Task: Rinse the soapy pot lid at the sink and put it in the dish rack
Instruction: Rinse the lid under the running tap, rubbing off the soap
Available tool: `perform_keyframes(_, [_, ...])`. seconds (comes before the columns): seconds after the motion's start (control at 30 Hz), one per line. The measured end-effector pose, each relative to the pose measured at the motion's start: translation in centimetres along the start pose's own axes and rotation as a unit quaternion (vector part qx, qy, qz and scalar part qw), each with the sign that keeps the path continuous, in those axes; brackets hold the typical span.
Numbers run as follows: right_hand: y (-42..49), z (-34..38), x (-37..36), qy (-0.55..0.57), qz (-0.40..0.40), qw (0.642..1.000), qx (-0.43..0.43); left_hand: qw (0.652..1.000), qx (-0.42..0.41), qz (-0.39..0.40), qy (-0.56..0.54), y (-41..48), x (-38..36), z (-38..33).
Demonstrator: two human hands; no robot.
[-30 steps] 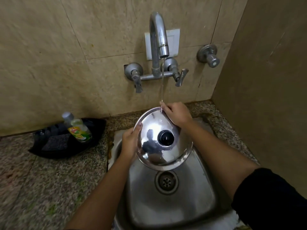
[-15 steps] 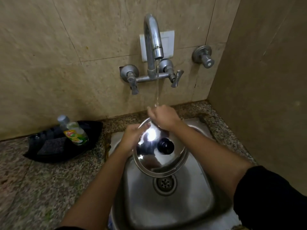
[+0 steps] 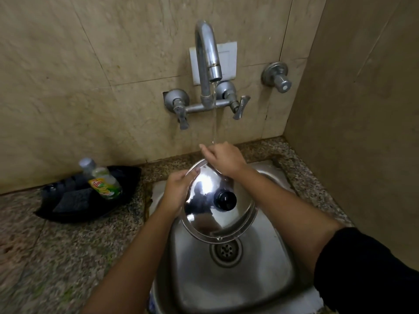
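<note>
At left, a dish-soap bottle (image 3: 102,181) is lying in a black tray (image 3: 68,211) on the desk. Mid-frame, the left hand (image 3: 175,190) is gripping the pot lid (image 3: 217,202) (tilted over the sink (image 3: 235,279)); the right hand (image 3: 223,158) is pinching its upper rim under the tap's (image 3: 207,55) thin stream.

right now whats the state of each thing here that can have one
tap: running, thin stream falling onto the right hand
pot lid: held tilted over the sink, knob up
left hand: gripping the lid's left rim
right hand: on the lid's far rim, under the stream
sink: drain open, no standing water
soap bottle: capped, leaning in the black tray
</note>
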State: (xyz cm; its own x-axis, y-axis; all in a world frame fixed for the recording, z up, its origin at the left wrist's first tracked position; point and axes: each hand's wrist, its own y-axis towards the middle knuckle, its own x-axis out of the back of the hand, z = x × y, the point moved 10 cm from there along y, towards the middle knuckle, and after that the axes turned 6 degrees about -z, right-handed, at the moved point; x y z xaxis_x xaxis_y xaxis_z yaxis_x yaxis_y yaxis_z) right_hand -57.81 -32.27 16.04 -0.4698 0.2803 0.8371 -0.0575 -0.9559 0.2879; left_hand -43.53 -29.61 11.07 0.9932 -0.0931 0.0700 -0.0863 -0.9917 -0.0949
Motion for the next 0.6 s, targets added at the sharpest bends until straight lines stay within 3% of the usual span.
perform_keyframes(0.1, [-0.3, -5.1, 1.6, 0.083, -0.07, 0.988, -0.108, 0.985, 0.049, -0.084, -0.139, -0.3, 2.2, 2.2])
perform_keyframes(0.23, [-2.4, -7.3, 2.0, 0.089, -0.136, 0.983, -0.089, 0.976, 0.069, -0.141, -0.148, 0.1, 4.2, 3.9])
perform_keyframes(0.37, [-1.7, -5.1, 0.7, 0.086, -0.074, 0.993, -0.035, 0.986, 0.058, -0.119, -0.105, -0.2, 3.1, 3.1])
perform_keyframes(0.53, [-1.2, 3.1, 0.1, 0.036, 0.052, 0.984, 0.167, 0.995, 0.008, -0.094, -0.042, -0.6, 1.5, 0.9])
perform_keyframes(0.6, [-0.9, 2.5, 0.5, 0.048, 0.039, 0.989, 0.137, 0.992, 0.018, -0.099, -0.079, -0.7, 1.6, 1.1])
